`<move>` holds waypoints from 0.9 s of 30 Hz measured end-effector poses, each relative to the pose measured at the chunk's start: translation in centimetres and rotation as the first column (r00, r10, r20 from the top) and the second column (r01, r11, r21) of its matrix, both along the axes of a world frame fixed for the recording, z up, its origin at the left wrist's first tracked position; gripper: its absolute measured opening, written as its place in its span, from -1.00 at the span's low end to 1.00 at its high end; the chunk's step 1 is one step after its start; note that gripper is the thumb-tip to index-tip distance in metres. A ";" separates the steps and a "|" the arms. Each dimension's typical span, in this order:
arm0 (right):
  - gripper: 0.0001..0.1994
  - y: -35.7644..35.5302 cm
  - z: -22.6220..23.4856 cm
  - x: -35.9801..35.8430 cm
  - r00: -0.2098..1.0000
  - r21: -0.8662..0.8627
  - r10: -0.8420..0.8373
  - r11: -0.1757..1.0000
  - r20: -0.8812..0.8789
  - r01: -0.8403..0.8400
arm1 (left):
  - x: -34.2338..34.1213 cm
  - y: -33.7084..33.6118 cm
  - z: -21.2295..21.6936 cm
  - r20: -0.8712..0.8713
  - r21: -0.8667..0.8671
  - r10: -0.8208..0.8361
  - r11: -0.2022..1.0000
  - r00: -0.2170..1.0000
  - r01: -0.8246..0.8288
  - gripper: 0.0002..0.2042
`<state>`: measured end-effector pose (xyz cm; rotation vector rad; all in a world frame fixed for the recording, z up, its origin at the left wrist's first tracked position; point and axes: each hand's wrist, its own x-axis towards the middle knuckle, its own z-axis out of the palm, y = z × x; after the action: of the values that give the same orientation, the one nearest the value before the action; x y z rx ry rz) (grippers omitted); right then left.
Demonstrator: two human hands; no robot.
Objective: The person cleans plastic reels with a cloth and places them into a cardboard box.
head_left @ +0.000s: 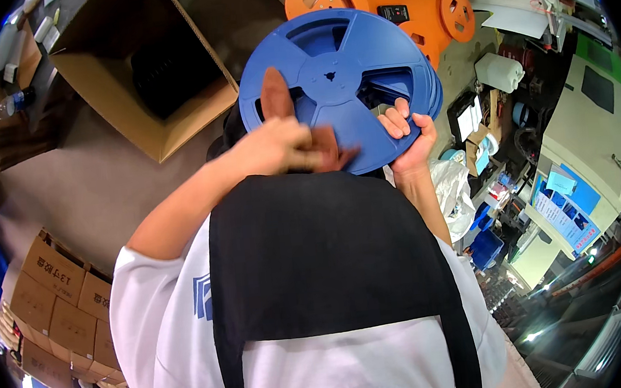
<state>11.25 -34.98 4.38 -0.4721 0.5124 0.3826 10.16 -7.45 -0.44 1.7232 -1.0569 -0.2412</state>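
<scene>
Nearest the camera: the person's white shirt (167, 332) with a black apron (331, 259) over the chest, both forearms raised in front of it.

Right hand (407, 137): closed on the lower right rim of a blue reel (337, 81), fingers curled over the front edge, thumb behind. The reel appears to be one of a thin stack held together; the edges of further blue discs show along its right side. It is held up off any surface, face toward the camera, tilted.

Left hand (287, 140): laid against the lower left face of the reel, one finger pointing up beside the hub, the others motion-blurred across the flange. Whether it grips anything cannot be told; it looks loosely open and in contact.

Progress, as judged: the reel is lifted and under hand inspection or adjustment; it has not been set down or put into any container. No tape is visible in its windows.

Beyond: orange reels (390, 2) lie flat on the floor past the blue one. An open cardboard box (133, 113) stands to the left. Stacked cartons (58, 305) sit lower left. A cluttered tabletop (586, 133) with blue bins and papers runs along the right. The floor (81, 192) is grey-brown.
</scene>
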 end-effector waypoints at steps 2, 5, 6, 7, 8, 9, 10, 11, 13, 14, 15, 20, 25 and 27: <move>-0.82 0.2 0.2 0.0 1.000 0.025 0.007 1.000 0.024 -0.008 | -0.4 0.2 2.4 0.009 0.021 0.014 1.000 1.000 -0.014 -0.76; -0.81 0.3 0.4 -0.1 0.998 0.044 0.049 0.998 0.049 -0.051 | 1.5 0.5 0.7 0.143 0.097 0.058 0.993 0.988 -0.072 -0.75; -0.81 0.3 0.4 0.2 0.996 0.044 0.061 0.997 0.064 -0.064 | 2.8 0.6 1.2 0.142 0.123 0.258 0.953 0.956 -0.276 -0.72; -0.80 0.5 0.7 0.2 0.995 0.045 0.067 0.996 0.079 -0.071 | 4.3 1.2 0.2 0.228 0.310 0.420 0.824 0.879 -0.474 -0.75; -0.80 0.7 1.0 0.2 0.993 0.046 0.075 0.996 0.094 -0.079 | 5.3 2.9 -0.1 0.247 0.310 0.574 0.716 0.781 -0.625 -0.75; -0.80 0.9 1.0 0.2 0.990 0.044 0.076 0.996 0.116 -0.082 | 6.5 4.4 -0.3 0.245 0.306 0.710 0.589 0.660 -0.748 -0.76; -0.79 0.7 0.7 0.1 0.986 0.054 0.083 0.994 0.143 -0.092 | 7.6 6.0 -0.3 0.231 0.300 0.821 0.449 0.521 -0.841 -0.77; -0.78 0.7 0.7 0.0 0.982 0.048 0.076 0.995 0.170 -0.086 | 7.6 7.6 -1.4 0.081 0.254 0.909 0.378 0.409 -0.890 -0.76; -0.76 0.7 0.9 -0.2 0.970 0.044 0.070 0.996 0.231 -0.082 | 7.4 9.4 -1.7 -0.071 0.289 0.963 0.268 0.259 -0.919 -0.71; -0.75 0.7 0.9 -0.3 0.970 0.031 0.064 0.997 0.235 -0.074 | 7.1 9.5 -2.1 -0.026 0.248 0.962 0.270 0.272 -0.930 -0.71; -0.75 0.9 0.8 -0.2 0.964 0.038 0.072 0.996 0.256 -0.085 | 6.7 9.8 -2.5 0.022 0.206 0.959 0.271 0.281 -0.940 -0.71; -0.74 1.5 1.5 0.3 0.944 -0.026 0.143 0.990 0.297 -0.141 | 4.1 2.3 -1.0 0.161 0.209 0.787 0.562 0.595 -0.800 -0.74; -0.73 1.5 2.4 0.7 0.937 -0.127 0.201 0.977 0.287 -0.171 | 2.9 -1.4 -1.4 -0.009 0.327 0.744 0.634 0.668 -0.701 -0.77; -0.73 1.1 2.6 0.6 0.932 -0.143 0.225 0.971 0.285 -0.191 | 3.8 0.8 -4.1 -0.125 0.372 0.817 0.564 0.563 -0.737 -0.75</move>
<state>11.89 -33.91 6.95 -0.6858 0.1885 0.4773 13.99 -6.67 -4.52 2.1716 0.0598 -0.0468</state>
